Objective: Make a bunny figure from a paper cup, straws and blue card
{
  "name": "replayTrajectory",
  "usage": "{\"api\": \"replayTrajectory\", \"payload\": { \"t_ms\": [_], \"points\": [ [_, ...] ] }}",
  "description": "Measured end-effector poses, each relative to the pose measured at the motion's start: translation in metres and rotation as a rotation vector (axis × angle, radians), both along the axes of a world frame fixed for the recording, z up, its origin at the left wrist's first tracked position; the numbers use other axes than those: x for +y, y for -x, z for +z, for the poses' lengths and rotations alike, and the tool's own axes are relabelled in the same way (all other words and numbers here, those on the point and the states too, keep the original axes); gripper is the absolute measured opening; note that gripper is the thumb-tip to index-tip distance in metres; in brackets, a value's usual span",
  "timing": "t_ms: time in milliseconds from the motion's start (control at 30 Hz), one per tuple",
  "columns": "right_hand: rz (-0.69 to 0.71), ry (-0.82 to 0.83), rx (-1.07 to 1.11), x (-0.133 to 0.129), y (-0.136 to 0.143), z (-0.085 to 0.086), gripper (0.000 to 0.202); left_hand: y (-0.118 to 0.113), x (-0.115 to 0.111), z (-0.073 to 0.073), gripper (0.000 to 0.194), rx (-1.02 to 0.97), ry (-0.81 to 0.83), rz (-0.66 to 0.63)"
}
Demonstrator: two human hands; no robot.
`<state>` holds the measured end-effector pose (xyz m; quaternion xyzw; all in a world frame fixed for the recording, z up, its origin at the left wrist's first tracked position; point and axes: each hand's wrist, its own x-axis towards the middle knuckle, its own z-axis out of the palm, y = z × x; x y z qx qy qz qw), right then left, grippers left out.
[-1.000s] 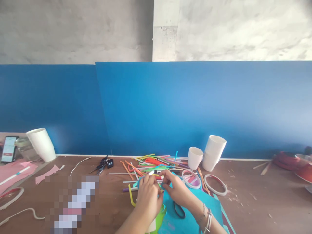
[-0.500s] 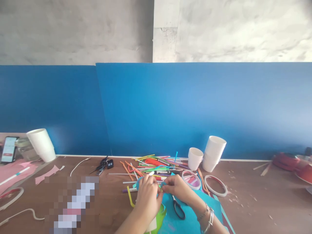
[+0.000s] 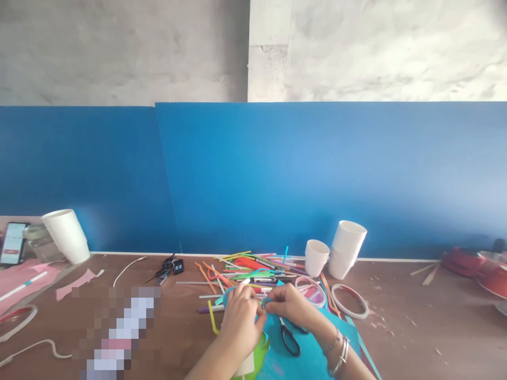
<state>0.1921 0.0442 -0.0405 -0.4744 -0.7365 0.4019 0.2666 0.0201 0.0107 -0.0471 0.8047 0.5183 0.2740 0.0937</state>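
Two hands meet over the teal paper sheet [image 3: 312,353] on the desk [image 3: 415,338]: left hand [image 3: 240,322] and right hand [image 3: 291,306] each pinch a small teal strip [image 3: 264,302] between them, its long axis running left-right. Black scissors [image 3: 289,338] lie on the sheet just below the right hand

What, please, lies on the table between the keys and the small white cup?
In the head view, a pile of coloured strips fills the stretch between the keys and the small cup.
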Motion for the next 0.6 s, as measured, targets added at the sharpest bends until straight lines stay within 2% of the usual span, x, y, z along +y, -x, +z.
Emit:
{"api": "replayTrajectory", "payload": {
  "t_ms": [133, 300, 600],
  "points": [
    [-0.006, 0.03, 0.058, 0.0041, -0.0028, -0.0032, 0.022, 0.0028, 0.0028, 0.0018, 0.011, -0.006, 0.019, 0.04],
    [-0.006, 0.037, 0.063, 0.002, -0.0009, -0.0056, 0.024, 0.0026, 0.0022, 0.0001, 0.009, -0.016, 0.019, 0.017],
    [0.035, -0.051, -0.04, -0.0011, -0.0004, -0.0002, 0.015, 0.0022, 0.0029, -0.0011, 0.008, -0.002, 0.007, -0.015]
  ]
}}
